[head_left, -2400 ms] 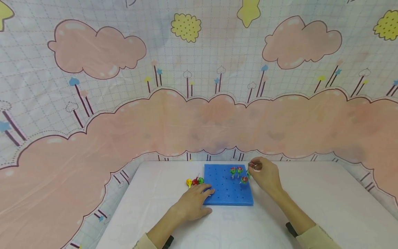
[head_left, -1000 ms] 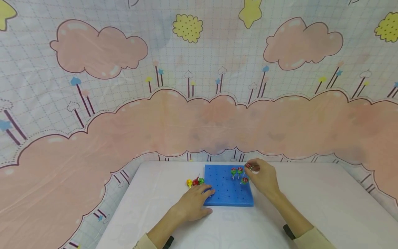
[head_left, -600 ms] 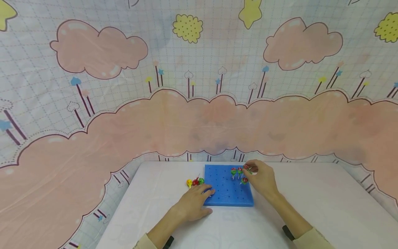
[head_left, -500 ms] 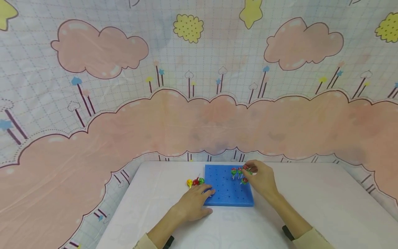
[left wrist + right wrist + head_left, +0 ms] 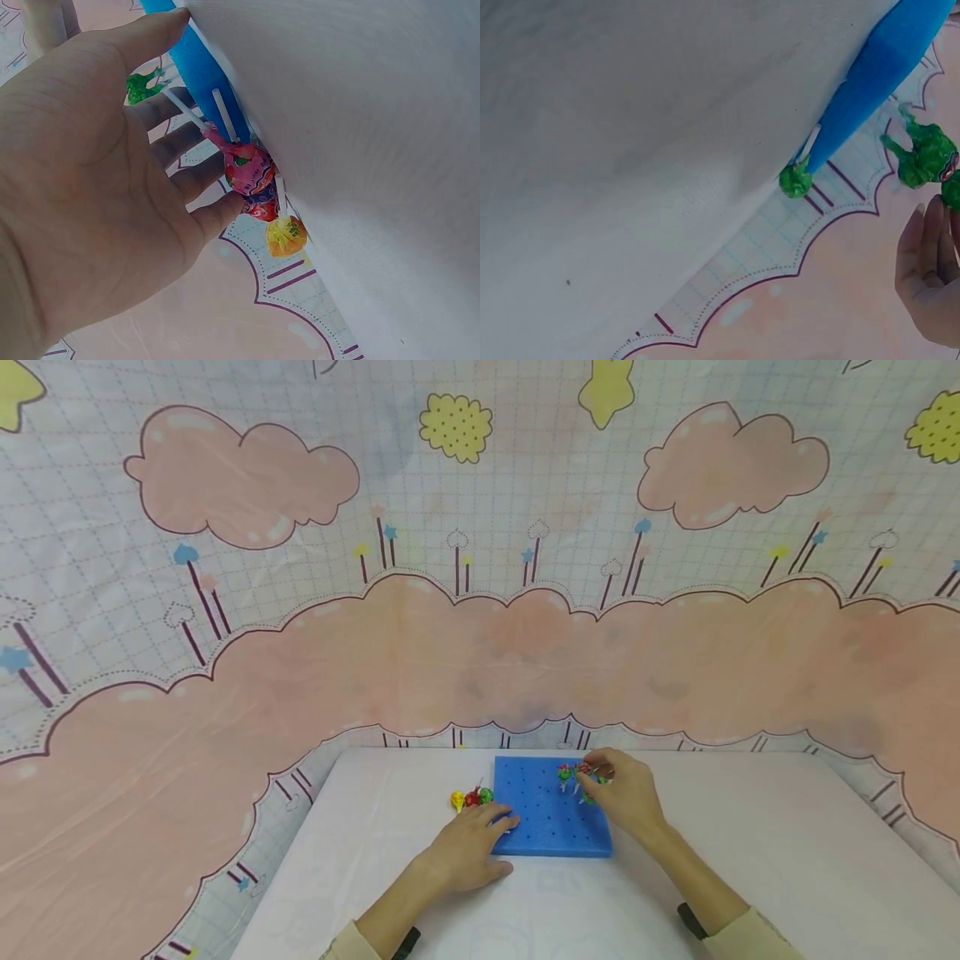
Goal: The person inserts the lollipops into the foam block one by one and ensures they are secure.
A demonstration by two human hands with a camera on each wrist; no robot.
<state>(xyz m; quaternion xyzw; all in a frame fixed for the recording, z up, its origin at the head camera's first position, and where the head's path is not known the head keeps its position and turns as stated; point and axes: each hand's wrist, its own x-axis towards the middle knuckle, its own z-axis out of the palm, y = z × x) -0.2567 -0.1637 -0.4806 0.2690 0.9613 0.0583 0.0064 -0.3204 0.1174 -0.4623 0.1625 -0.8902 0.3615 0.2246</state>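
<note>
A blue foam board [image 5: 543,822] with rows of holes lies on the white table [image 5: 757,835]. Three wrapped lollipops [image 5: 563,773] stand in its far right holes. My right hand [image 5: 604,775] pinches another red lollipop [image 5: 587,768] just above that corner; in the right wrist view only its fingers [image 5: 924,262] show, beside green wrappers [image 5: 927,154]. My left hand [image 5: 480,832] lies flat with straight fingers [image 5: 176,146] against the board's left edge [image 5: 196,67]. Next to it lie three loose lollipops: yellow [image 5: 456,800], red [image 5: 471,797] and green [image 5: 485,794].
A cartoon cloud cloth [image 5: 480,635] hangs behind the table and drapes down at both sides. One green lollipop [image 5: 796,181] lies by the board's edge in the right wrist view. Bare white tabletop stretches right of the board.
My right hand has carried the red lollipop leftward and a little down, from beyond the board's right edge to over its far right corner. The left hand has stayed put.
</note>
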